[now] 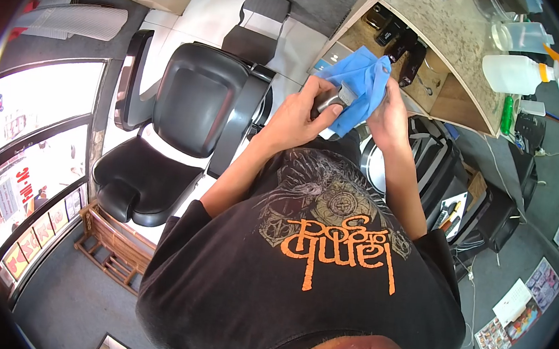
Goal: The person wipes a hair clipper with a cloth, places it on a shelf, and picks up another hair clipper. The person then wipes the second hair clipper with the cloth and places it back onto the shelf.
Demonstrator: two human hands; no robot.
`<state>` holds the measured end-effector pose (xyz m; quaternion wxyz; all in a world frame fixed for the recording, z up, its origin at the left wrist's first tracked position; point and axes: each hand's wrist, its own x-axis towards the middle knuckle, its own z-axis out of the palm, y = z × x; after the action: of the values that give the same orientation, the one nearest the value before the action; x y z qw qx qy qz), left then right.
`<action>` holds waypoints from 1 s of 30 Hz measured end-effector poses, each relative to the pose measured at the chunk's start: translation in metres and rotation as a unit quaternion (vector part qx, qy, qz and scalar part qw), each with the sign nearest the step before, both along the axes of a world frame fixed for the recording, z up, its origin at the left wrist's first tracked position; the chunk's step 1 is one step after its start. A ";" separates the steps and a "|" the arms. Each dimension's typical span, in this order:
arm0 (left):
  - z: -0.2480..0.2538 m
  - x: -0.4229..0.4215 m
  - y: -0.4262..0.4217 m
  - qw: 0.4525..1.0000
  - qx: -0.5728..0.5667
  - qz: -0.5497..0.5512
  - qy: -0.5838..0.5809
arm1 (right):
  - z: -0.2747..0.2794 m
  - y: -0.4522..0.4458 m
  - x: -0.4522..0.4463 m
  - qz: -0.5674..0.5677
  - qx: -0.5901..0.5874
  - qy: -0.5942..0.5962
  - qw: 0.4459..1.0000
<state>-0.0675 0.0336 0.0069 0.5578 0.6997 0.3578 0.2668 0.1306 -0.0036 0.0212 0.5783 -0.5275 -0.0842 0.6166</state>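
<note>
My left hand (300,114) is closed around a hair clipper (328,103) with a dark, metallic body. Its toothed blade end (346,96) points toward a blue cloth (365,83) and appears to touch it. The crumpled cloth hangs from my right hand (389,114), whose fingers grip it from behind, partly hidden by the folds. Just beyond the hands is an open compartment of the counter, where several dark clippers (404,46) lie side by side.
The counter (458,37) carries a white spray bottle (514,75), a clear container (526,38) and a green bottle (507,114). A black barber chair (197,96) stands at left beside windows. A wooden rack (109,246) and a black wheeled-looking trolley or chair (432,154) flank me.
</note>
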 end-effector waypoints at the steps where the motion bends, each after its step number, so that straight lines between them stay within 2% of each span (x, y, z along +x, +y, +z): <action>1: 0.001 -0.001 0.003 1.000 -0.001 -0.009 0.023 | 0.000 -0.002 -0.001 0.045 0.020 -0.053 0.997; 2: 0.002 -0.001 0.004 0.999 -0.004 -0.020 0.046 | 0.000 -0.007 -0.003 0.087 0.040 -0.106 0.990; 3: 0.003 0.000 0.003 0.998 0.010 -0.032 0.058 | 0.005 -0.008 -0.012 0.129 0.075 -0.213 0.966; 6: 0.004 0.001 0.000 0.994 0.038 -0.059 0.088 | -0.003 -0.009 -0.029 0.164 0.134 -0.480 0.852; 7: 0.003 0.001 0.000 0.993 0.037 -0.062 0.091 | -0.003 -0.009 -0.028 0.160 0.122 -0.487 0.850; 10: -0.003 0.002 -0.003 0.995 0.040 -0.054 0.069 | 0.004 -0.009 -0.023 0.203 0.055 -0.407 0.889; 12: -0.009 0.001 -0.005 0.998 0.022 -0.046 0.035 | 0.001 -0.005 -0.021 0.112 0.008 -0.221 0.969; 13: -0.012 0.001 -0.007 0.999 0.002 -0.039 0.016 | -0.002 -0.001 -0.020 0.064 -0.016 -0.123 0.990; 16: -0.004 0.001 -0.010 0.997 -0.055 -0.023 -0.038 | -0.013 0.002 0.001 0.009 -0.055 0.108 0.993; 20: -0.003 0.004 -0.006 0.998 -0.042 -0.006 -0.048 | -0.006 -0.006 0.002 -0.069 0.028 0.120 0.990; 23: -0.008 0.002 -0.003 0.999 -0.022 -0.001 -0.034 | -0.001 -0.013 -0.002 -0.046 0.044 0.038 0.997; 26: 0.000 0.002 -0.001 0.999 -0.040 -0.019 0.006 | 0.006 -0.025 -0.011 0.122 0.050 -0.201 0.971; 27: 0.001 0.002 0.000 0.999 -0.043 -0.026 0.013 | 0.018 -0.023 -0.019 0.178 0.095 -0.189 0.961; 30: 0.000 0.004 0.000 0.999 -0.036 -0.034 0.000 | 0.013 -0.021 -0.020 0.190 0.123 -0.250 0.942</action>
<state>-0.0639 0.0332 0.0069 0.5915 0.6911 0.3430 0.2343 0.1109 -0.0243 0.0345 0.4713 -0.5639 -0.3996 0.5479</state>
